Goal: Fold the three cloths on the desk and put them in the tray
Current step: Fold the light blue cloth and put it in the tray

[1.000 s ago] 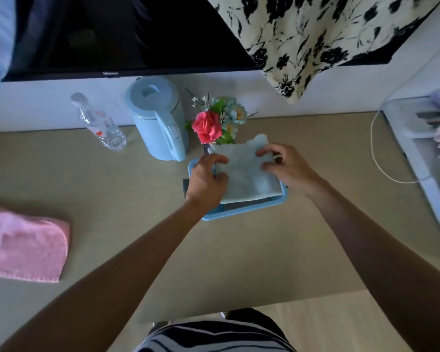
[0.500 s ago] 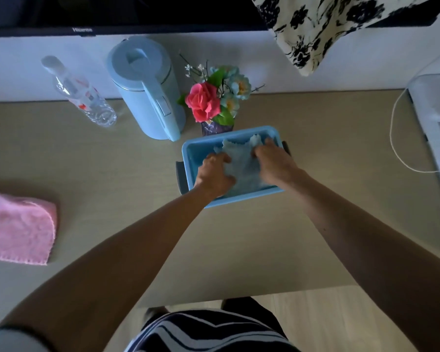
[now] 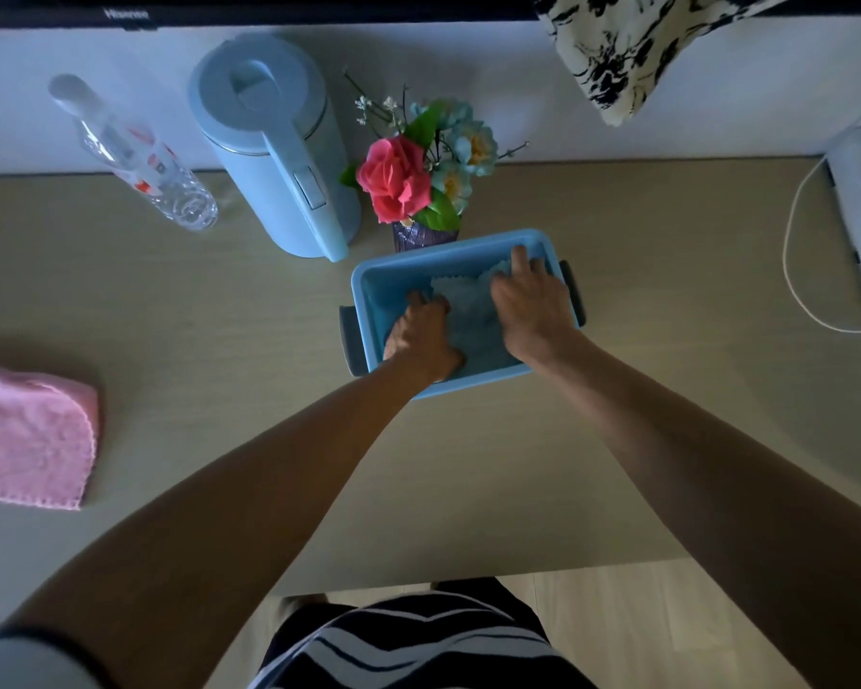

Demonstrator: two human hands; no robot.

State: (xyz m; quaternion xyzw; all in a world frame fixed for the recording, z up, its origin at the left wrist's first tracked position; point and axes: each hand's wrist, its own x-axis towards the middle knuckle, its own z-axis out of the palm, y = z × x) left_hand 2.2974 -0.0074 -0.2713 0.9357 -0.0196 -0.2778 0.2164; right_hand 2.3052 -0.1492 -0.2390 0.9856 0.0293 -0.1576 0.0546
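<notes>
Pressure is put on the blue cloth, inside the tray, by the right hand, its fingers spread flat; those of the left hand are bent at the cloth's edge, grip unclear. If snagged as the hands are lifted, the fold may be dragged open. The pink cloth is seen apart on the desk.

Cloth in tray, kettle and vase behind.

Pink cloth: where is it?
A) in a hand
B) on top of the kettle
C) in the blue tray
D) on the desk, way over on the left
D: the pink cloth lies on the desk at the left, apart from the tray holding the light blue cloth.
</notes>
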